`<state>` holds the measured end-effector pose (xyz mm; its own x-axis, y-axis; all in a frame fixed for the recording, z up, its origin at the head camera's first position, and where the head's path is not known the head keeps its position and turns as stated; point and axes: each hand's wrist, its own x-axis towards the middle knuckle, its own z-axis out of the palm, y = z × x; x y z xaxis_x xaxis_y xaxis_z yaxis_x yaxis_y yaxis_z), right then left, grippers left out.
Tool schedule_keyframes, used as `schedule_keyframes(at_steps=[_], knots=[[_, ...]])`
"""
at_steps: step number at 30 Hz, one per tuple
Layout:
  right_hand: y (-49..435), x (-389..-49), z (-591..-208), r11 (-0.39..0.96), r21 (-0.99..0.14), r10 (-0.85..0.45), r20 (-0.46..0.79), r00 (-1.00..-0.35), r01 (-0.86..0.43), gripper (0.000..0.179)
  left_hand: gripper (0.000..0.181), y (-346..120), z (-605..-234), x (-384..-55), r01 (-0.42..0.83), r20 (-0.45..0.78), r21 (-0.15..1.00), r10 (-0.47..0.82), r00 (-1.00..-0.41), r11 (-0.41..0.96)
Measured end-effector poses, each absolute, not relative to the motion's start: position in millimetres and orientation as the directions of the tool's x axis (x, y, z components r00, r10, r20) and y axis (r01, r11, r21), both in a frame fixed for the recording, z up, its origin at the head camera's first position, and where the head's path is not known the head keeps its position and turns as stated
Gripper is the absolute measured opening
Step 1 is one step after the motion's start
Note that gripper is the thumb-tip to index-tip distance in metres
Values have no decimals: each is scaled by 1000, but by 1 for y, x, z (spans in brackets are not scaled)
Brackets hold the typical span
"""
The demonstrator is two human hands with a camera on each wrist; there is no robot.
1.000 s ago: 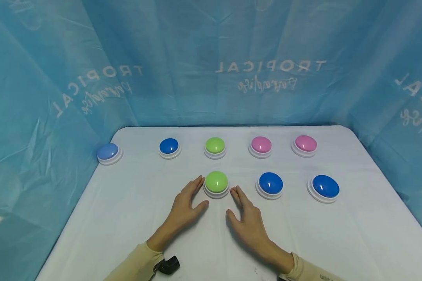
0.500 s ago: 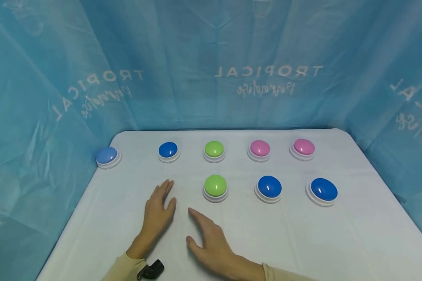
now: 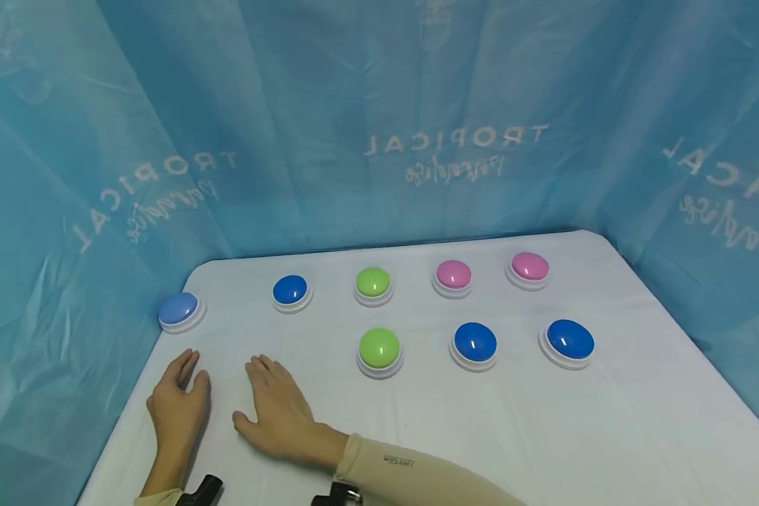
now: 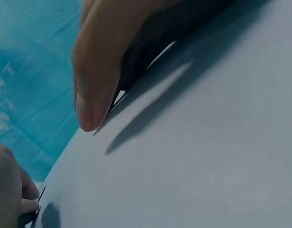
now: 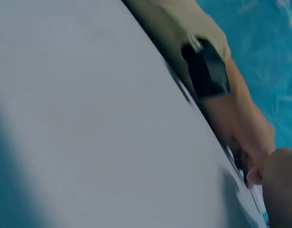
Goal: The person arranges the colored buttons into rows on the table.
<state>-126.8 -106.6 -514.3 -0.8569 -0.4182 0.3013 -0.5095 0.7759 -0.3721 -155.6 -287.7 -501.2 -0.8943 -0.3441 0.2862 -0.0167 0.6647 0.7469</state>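
My left hand (image 3: 177,407) is at the table's left side, just in front of the pale blue push button (image 3: 178,308) with a white base. A small gap separates its fingertips from that button. To its right, my right hand (image 3: 278,414) hovers low over or rests on the white cloth, fingers extended and thumb apart; I cannot tell whether it touches. Both hands hold nothing. In the left wrist view, the left thumb (image 4: 96,80) hangs above the cloth, with the right hand (image 4: 8,190) at the lower left. The right wrist view shows the left hand (image 5: 252,130) beyond the right thumb (image 5: 283,185).
Along the back row stand a darker blue button (image 3: 290,289), a green button (image 3: 373,282) and two pink ones. Nearer are another green button (image 3: 379,348) and two blue ones. A blue printed curtain (image 3: 379,190) encloses the white-covered table (image 3: 455,436) behind and beside.
Both hands have moved left, from either side of the front green button toward the pale blue button. The buttons keep their places on the table; the head view has tilted slightly.
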Motion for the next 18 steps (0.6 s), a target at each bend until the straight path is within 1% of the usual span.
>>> schedule_keyframes(at_steps=[5,7,9,11,14,16,18], knots=[[-131,-159,-519,814,-321,-404,285,-869,-484,70,46,-305,-503,-169,-58,291,800,-470,-833,597],[-139,-173,-518,818,-325,-392,289,-873,-475,69,47,-310,-501,-178,-67,286,819,-506,-814,569],[-149,-187,-516,807,-354,-380,301,-874,-473,68,50,-317,-499,-188,-72,293,819,-523,-801,570],[-160,-199,-513,780,-403,-377,309,-873,-480,66,52,-325,-497,-196,-91,291,809,-530,-797,581],[-174,-213,-511,749,-441,-395,301,-868,-494,66,55,-334,-497,-209,-113,293,777,-515,-805,619],[-180,-220,-510,742,-448,-409,287,-866,-498,68,57,-337,-498,-218,-114,292,769,-505,-812,629],[-184,-227,-510,749,-431,-421,278,-864,-504,72,59,-338,-500,-227,-103,293,772,-496,-818,627]])
